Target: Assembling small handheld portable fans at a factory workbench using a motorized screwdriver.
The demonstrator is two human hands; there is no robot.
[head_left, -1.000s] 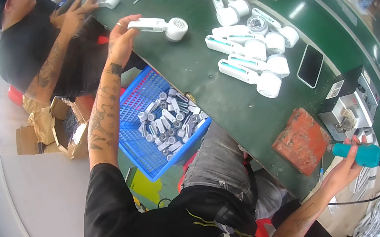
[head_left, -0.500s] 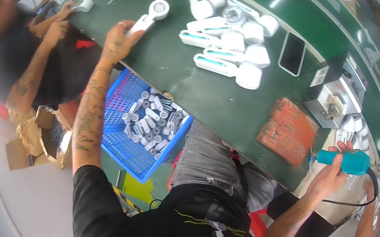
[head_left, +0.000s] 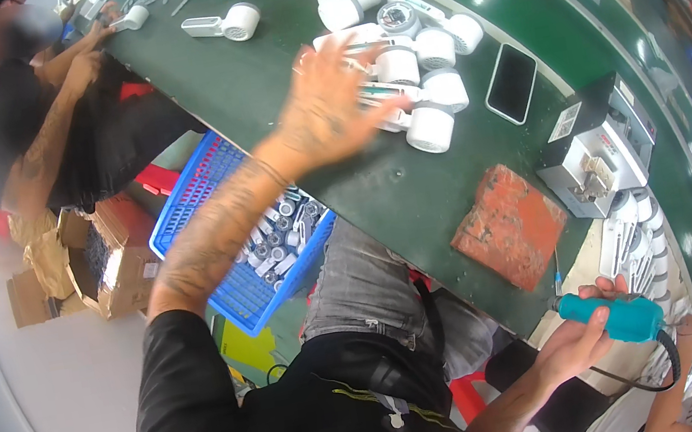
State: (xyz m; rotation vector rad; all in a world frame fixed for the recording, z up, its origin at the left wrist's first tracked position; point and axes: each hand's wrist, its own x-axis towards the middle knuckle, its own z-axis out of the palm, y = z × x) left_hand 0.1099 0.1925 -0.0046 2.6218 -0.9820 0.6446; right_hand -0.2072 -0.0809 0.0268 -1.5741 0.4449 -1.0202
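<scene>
My left hand (head_left: 332, 104) hovers over the near edge of a group of white devices (head_left: 430, 129), its fingers spread and smeared a little by motion. Each device has a flat handle and a drum-shaped head, like a small hand fan; some handles carry a green stripe. The hand covers part of several handles, and whether it touches them I cannot tell. Farther left on the green table, one such device (head_left: 240, 22) lies alone. At the lower right, my right hand (head_left: 574, 347) is wrapped round a teal electric screwdriver (head_left: 614, 316) with a black cord.
An orange-red worn block (head_left: 510, 228), a phone (head_left: 512, 84) and a metal-fronted box (head_left: 598, 160) rest on the table (head_left: 362, 204). A blue basket (head_left: 256, 309) of small parts stands below its edge. Another person (head_left: 21, 133) works at the far left. More white devices (head_left: 634, 241) lie at right.
My left hand has let go of a white device, which now lies on the table, and has moved right to the group. My right hand still holds the screwdriver, slightly lower and farther left.
</scene>
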